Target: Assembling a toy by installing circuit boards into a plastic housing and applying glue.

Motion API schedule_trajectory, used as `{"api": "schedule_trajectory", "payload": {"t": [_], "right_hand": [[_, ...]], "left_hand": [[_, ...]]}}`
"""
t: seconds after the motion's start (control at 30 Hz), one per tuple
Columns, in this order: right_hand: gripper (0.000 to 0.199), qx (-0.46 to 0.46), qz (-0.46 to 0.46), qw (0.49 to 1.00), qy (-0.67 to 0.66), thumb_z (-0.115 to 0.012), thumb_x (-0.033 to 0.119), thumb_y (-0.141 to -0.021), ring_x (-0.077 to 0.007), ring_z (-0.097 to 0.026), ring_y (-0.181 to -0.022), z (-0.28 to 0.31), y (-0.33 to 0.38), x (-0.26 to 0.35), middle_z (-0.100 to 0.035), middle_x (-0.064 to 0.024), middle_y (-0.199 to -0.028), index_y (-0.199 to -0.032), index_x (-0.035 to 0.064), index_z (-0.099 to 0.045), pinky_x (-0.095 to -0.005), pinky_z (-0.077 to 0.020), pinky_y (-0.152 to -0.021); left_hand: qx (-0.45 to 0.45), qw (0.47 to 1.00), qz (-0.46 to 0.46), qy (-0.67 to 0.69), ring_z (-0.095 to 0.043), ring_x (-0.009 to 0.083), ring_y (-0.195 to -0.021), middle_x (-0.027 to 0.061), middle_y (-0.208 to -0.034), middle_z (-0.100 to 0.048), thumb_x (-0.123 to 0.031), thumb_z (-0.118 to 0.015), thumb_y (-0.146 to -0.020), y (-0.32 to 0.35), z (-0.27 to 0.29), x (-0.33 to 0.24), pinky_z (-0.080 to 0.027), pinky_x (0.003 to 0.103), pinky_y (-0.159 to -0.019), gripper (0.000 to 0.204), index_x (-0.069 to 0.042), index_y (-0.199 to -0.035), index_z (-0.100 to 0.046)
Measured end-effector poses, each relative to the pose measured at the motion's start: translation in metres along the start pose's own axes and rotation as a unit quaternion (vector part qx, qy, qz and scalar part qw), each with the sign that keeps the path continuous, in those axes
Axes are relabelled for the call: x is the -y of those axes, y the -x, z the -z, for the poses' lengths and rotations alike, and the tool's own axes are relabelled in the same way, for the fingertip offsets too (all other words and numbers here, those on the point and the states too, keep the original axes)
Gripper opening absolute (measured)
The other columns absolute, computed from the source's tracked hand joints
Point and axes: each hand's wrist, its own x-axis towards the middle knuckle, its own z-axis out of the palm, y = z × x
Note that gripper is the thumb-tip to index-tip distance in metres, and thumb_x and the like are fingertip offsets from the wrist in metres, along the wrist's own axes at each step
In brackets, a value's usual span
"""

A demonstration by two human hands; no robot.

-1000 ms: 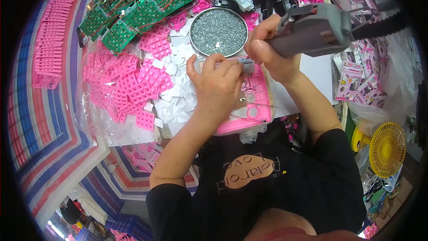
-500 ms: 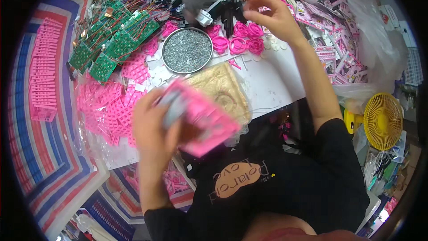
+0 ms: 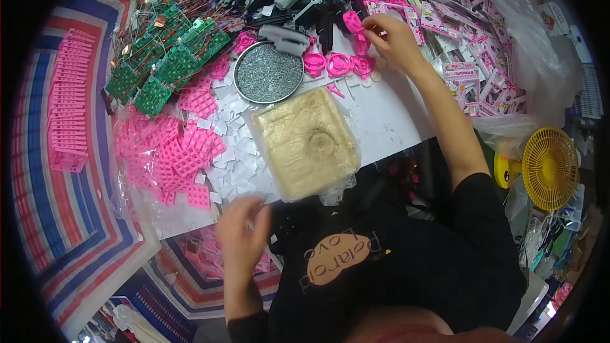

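My right hand is closed in a pinch on a pink plastic ring part, held up at the back of the table. Just below it, more pink ring parts lie in a row on the white tabletop. At the table's front edge my left hand is slightly blurred; thumb and fingers stand apart with nothing seen between them. A gold pad in clear plastic, with a round hollow, lies between the hands. Below the left hand, pink parts sit in a container.
A round metal tray holds small screws; a blurred grey object overlaps its rim. Green circuit boards with wires, pink button sheets and white pieces cover the left. Black parts are heaped behind; a yellow fan stands right.
The pink housing has left my left hand, which has moved down to the table's front edge. My right hand has taken a pink ring part. The dark cylinder overhead is gone from its earlier place.
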Motion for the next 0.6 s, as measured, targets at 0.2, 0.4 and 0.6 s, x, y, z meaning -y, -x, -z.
{"api": "schedule_trajectory", "payload": {"t": [0.2, 0.4, 0.6], "right_hand": [[0.013, -0.017, -0.037, 0.998, -0.052, -0.068, 0.011, -0.082, -0.0271, -0.066, -0.08, -0.002, 0.005, 0.025, -0.067, -0.0106, -0.087, -0.094, 0.0056, -0.067, -0.0365, -0.0527, -0.07], [0.024, 0.021, 0.073, 0.987, 0.142, -0.072, 0.023, -0.079, -0.0317, -0.061, -0.092, -0.021, -0.002, 0.044, -0.066, -0.0089, -0.099, -0.097, 0.0076, -0.067, -0.0418, -0.0509, -0.08], [0.018, 0.044, -0.001, 0.987, 0.153, -0.065, 0.025, -0.083, -0.0338, -0.064, -0.085, -0.031, -0.02, 0.044, -0.066, -0.013, -0.083, -0.086, 0.0077, -0.065, -0.0453, -0.0518, -0.072]], "left_hand": [[0.018, 0.985, -0.119, 0.121, -0.062, 0.0151, -0.066, 0.0086, -0.082, -0.068, -0.009, -0.068, -0.088, -0.115, -0.081, -0.023, -0.048, 0.027, -0.062, 0.01, 0.0, -0.094, -0.068], [0.014, 0.98, -0.155, 0.121, -0.061, 0.0117, -0.067, 0.0063, -0.083, -0.069, -0.009, -0.068, -0.088, -0.126, -0.084, -0.031, -0.045, 0.025, -0.058, 0.009, -0.001, -0.093, -0.068], [0.012, 0.985, -0.083, 0.15, -0.059, 0.0112, -0.066, 0.0058, -0.082, -0.068, -0.007, -0.066, -0.09, -0.102, -0.077, -0.014, -0.045, 0.023, -0.058, 0.009, 0.0, -0.094, -0.068]]}}
